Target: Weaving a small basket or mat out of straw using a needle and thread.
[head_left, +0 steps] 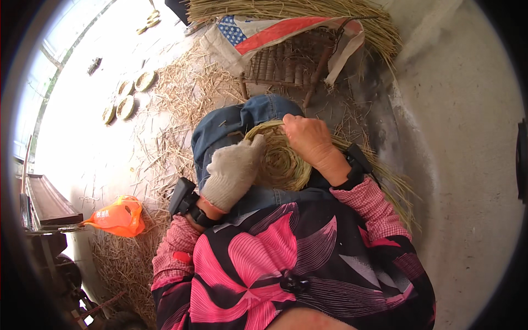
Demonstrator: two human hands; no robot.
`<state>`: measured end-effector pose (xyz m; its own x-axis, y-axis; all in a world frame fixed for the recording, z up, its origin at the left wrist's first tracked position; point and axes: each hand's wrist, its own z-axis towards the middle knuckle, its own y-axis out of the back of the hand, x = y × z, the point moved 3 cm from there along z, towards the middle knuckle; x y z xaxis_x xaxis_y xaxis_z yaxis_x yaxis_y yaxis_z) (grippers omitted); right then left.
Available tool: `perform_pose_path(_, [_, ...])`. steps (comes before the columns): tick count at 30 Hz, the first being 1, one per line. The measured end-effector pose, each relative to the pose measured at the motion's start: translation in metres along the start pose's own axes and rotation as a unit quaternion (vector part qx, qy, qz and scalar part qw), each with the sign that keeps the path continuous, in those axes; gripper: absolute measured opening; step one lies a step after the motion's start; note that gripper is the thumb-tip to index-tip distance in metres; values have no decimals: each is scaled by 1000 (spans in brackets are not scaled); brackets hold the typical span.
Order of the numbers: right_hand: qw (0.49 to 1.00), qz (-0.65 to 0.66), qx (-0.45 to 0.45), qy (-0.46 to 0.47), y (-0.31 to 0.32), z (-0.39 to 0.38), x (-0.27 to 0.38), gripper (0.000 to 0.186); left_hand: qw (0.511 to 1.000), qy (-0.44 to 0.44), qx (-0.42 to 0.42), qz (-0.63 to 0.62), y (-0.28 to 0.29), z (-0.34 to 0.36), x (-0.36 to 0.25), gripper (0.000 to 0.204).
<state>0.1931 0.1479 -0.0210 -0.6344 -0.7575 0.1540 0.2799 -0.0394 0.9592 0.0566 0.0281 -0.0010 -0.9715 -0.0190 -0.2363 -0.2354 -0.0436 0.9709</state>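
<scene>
On my lap, over blue jeans (212, 129), rests a round coiled straw basket (283, 162). My left hand (234, 165), in a pale knitted glove, grips its rim from the left with the fingers curled. Bare, my right hand (309, 140) is closed in a pinch at the basket's upper right rim, where straw shows at the fingertips. Exactly which strands it pinches is hidden. Loose straw stalks (393, 184) lie beside my right forearm.
Ahead stands a low slatted wooden chair (278, 66) under a striped cloth (286, 33), with a large straw bundle (308, 8) behind it. Straw scraps litter the floor. Several small straw baskets (145, 81) lie at the far left. An orange plastic bag (121, 217) sits nearer on the left.
</scene>
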Motion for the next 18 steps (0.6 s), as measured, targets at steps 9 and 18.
perform_pose_path(9, [991, 27, -87, 99, 14, 1, 12, 9, 892, -280, -353, -45, 32, 12, -32, 44])
perform_pose_path(18, [938, -21, -242, 246, 62, -6, 5, 15, 827, -128, -101, -539, 36, 7, 59, 46])
